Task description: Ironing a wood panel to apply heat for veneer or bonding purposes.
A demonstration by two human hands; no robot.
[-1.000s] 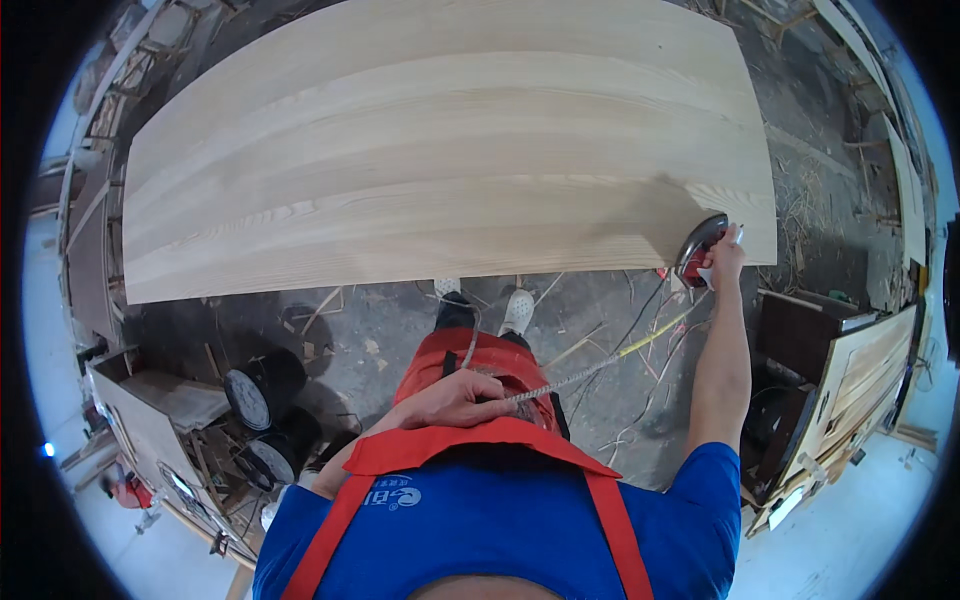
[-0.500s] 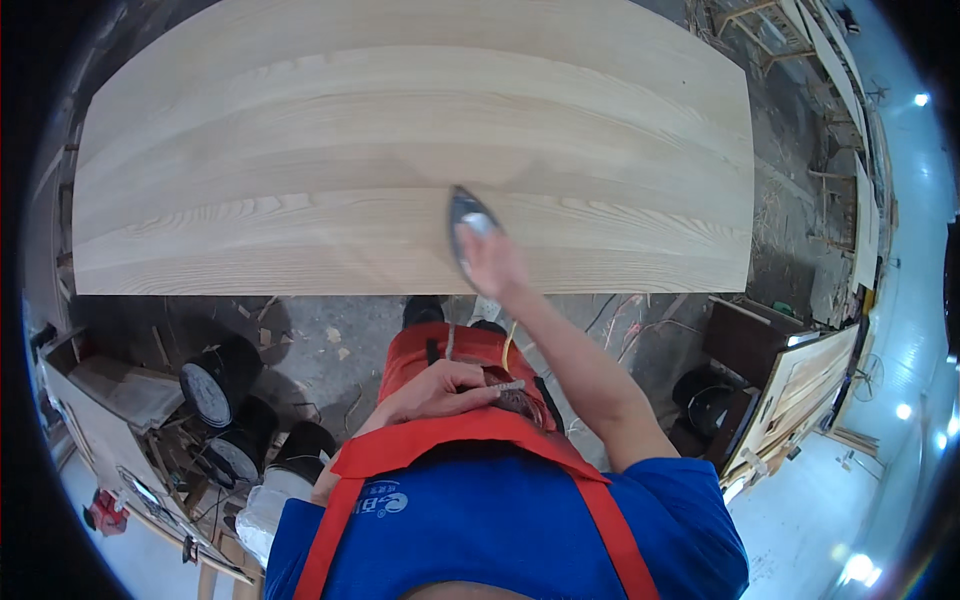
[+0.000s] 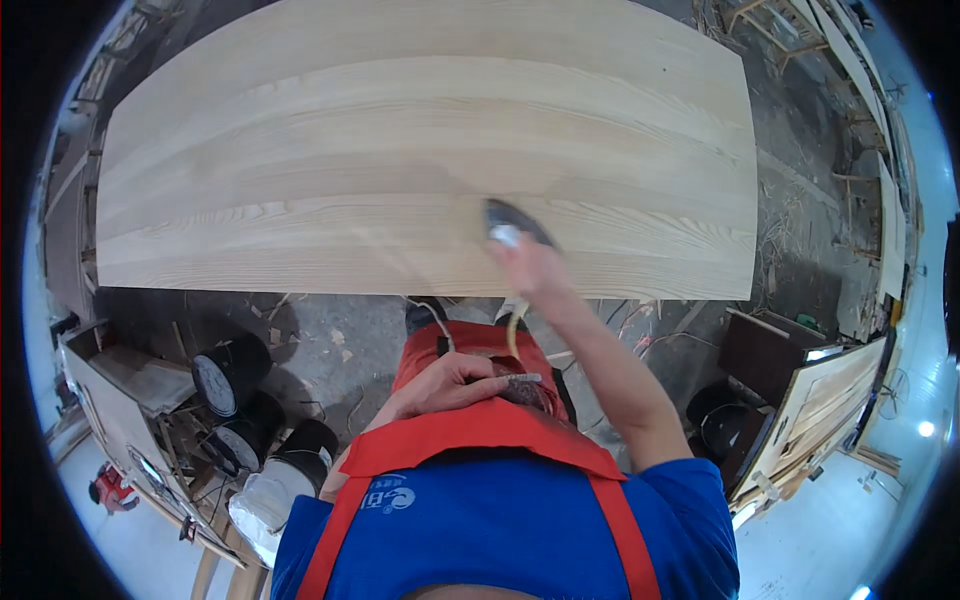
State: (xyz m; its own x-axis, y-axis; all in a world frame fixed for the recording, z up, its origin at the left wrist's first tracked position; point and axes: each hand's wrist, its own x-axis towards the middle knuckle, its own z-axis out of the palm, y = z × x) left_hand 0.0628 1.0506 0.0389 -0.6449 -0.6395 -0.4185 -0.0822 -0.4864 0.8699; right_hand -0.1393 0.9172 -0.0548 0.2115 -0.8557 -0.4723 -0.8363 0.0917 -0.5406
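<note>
While black buckets (image 3: 231, 378) stand over to the left, the person's left hand (image 3: 455, 382) sits by the red apron (image 3: 480, 437), thumb and fingers pinching a pale cord (image 3: 528, 377). Further along, a dark iron-shaped tool (image 3: 524, 221) is over the near part of the pale wooden board (image 3: 300, 160), the right hand (image 3: 534, 272), blurred, wrapped around its handle.

Soft light covers the pale board (image 3: 430, 140); blur smears the dark tool (image 3: 522, 222); a lamp (image 3: 926, 429) glares far right; distorted edges curve into black.
</note>
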